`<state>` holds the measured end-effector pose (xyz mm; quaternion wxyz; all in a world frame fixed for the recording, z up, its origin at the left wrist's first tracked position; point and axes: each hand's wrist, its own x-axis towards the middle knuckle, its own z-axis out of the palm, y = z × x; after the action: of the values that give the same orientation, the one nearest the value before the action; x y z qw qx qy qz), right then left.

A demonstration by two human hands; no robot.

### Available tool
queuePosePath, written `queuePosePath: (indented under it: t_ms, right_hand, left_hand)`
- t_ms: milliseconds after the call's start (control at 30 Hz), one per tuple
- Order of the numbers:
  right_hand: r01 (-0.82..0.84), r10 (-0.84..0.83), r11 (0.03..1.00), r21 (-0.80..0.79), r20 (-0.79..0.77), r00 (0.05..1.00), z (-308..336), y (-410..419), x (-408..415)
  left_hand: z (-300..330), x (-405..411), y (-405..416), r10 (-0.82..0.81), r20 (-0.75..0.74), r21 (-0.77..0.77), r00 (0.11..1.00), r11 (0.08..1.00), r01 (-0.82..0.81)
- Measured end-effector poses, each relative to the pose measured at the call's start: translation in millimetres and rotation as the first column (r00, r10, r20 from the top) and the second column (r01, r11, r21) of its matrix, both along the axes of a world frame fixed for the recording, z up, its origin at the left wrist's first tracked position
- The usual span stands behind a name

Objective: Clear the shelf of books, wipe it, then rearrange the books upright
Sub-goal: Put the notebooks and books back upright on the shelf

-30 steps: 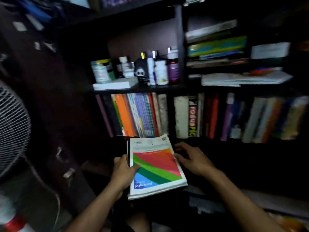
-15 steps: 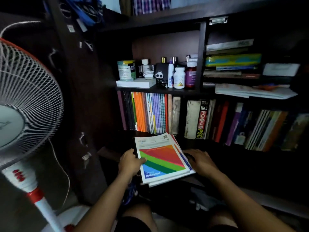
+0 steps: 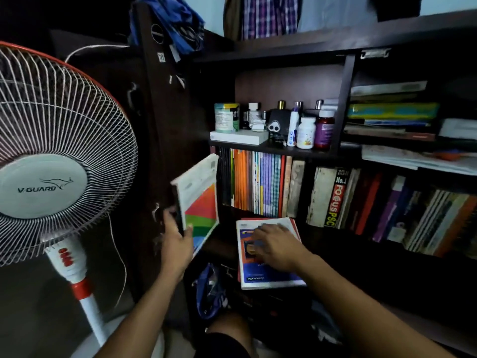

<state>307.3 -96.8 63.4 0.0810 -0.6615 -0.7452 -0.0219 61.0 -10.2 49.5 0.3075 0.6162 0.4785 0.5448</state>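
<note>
Left hand (image 3: pixel 176 244) clamps one striped book (image 3: pixel 200 202) upright; right hand (image 3: pixel 277 248) rests flat, fingers spread, on one blue book (image 3: pixel 268 276).

We've got both bare forearms stretched forward from the bottom of the view. Our left hand (image 3: pixel 178 244) is raised, thumb in front and fingers wrapped behind what it's clamping, wrist cocked up a bit. Our right hand (image 3: pixel 277 248) sits lower, palm down, fingers spread flat and a little blurred, pressing on what's under it.
</note>
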Motion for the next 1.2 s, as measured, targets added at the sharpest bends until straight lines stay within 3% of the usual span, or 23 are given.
queuePosePath:
  t_ms: [100,167,267,367,433,600,700,833,967,1100,1200]
  right_hand:
    - [-0.141,0.151,0.979,-0.149,0.055,0.987,-8.2,28.5,-37.0]
    - [-0.155,0.167,0.963,-0.220,0.036,0.985,-25.9,36.0,-47.5]
    - [-0.122,0.110,0.986,-0.110,-0.115,0.987,-44.0,34.7,-40.5]
    - [-0.082,0.071,0.994,-0.078,-0.133,0.989,-45.1,31.2,-26.3]
    - [-0.066,0.056,0.996,-0.066,-0.132,0.990,-44.3,24.5,-15.5]
    - [-0.021,0.007,0.988,-0.153,-0.089,0.996,-32.8,8.6,6.5]
    - [-0.018,0.016,0.971,-0.237,-0.008,1.000,-9.3,17.7,3.3]
    - [-0.087,0.118,0.988,-0.129,0.252,0.961,39.9,59.2,-5.7]
    - [-0.194,0.211,0.977,-0.087,0.503,0.838,73.8,126.7,-6.1]
    - [-0.218,0.195,0.974,-0.065,0.735,0.649,68.2,182.6,2.6]
    - [-0.204,0.126,0.979,-0.021,0.846,0.518,55.5,211.2,16.3]
  left_hand:
    - [-6.9,7.0,0.9,-0.055,-0.160,0.058,0.986,0.996,0.065]
    - [-13.2,11.5,-2.5,-0.089,-0.252,0.055,0.964,0.993,0.106]
    - [-25.9,22.0,-5.3,-0.137,-0.506,0.034,0.851,0.983,0.179]
    - [-34.9,34.0,-10.1,-0.106,-0.690,0.031,0.716,0.984,0.176]
    - [-35.5,37.1,-13.8,-0.078,-0.663,0.072,0.745,0.983,0.168]
    - [-25.3,28.4,-3.6,0.043,-0.381,0.179,0.923,0.983,0.028]
    - [-17.2,24.8,19.4,0.091,-0.256,0.119,0.962,0.991,-0.062]
    - [-12.2,38.6,60.0,0.090,-0.140,-0.001,0.986,0.996,-0.091]
    - [-32.6,58.8,94.1,0.084,-0.120,-0.092,0.989,0.991,-0.095]
    - [-49.9,70.9,112.8,0.130,-0.317,-0.135,0.940,0.974,-0.180]
    - [-50.6,72.2,113.2,0.147,-0.336,-0.102,0.930,0.976,-0.191]
